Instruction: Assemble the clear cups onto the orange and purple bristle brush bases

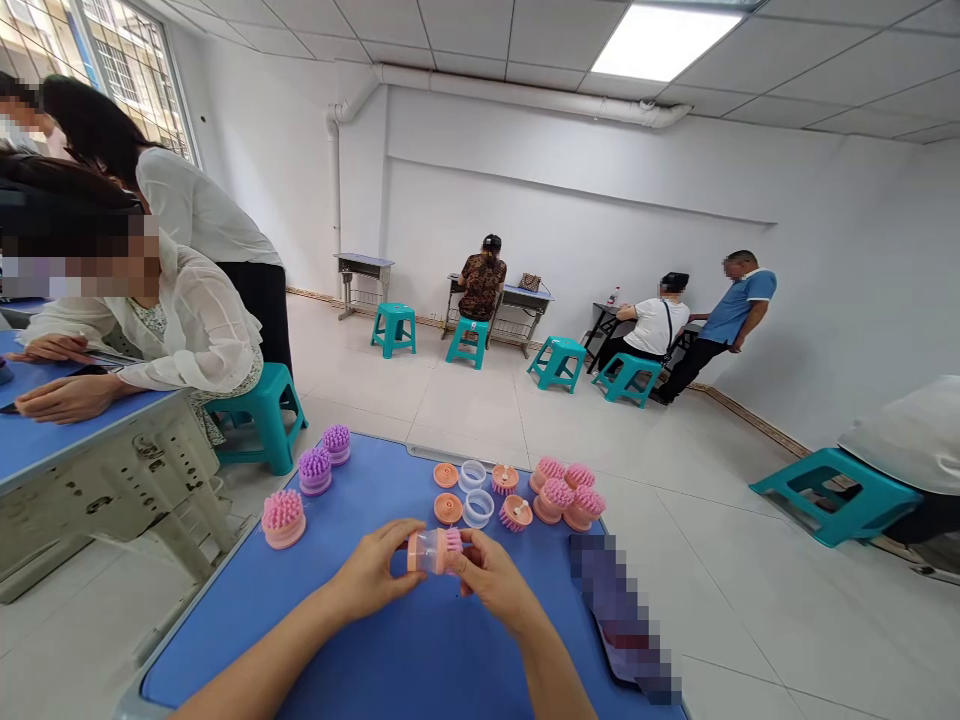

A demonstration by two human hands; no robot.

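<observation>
Both my hands meet over the blue table and hold one small brush assembly: a peach base, a clear middle ring and pink bristles. My left hand grips its peach end. My right hand pinches the bristle end. Just beyond lie loose parts: peach discs, two clear rings and a cluster of pink brushes. One pink brush and two purple brushes stand at the left.
A blurred dark object lies at the table's right edge. Two people in white lean over another blue table at left. Teal stools and seated people fill the room behind.
</observation>
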